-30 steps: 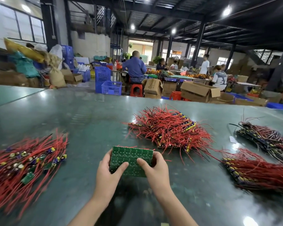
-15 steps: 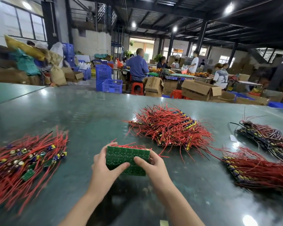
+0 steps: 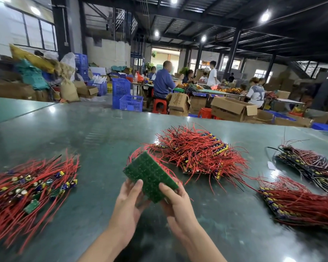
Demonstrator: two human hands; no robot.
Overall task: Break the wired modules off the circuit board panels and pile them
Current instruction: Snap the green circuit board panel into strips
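Fingers of the left hand [image 3: 130,202] and right hand [image 3: 175,202] pinch the green panel [image 3: 150,173] at its near corner; lifted and turned since a moment ago, probably readied for snapping. Loose modules [image 3: 25,188] lie piled left on the desk [image 3: 102,138].

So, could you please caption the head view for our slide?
Both hands, left hand and right hand, hold a green rectangular circuit board panel above the green table.
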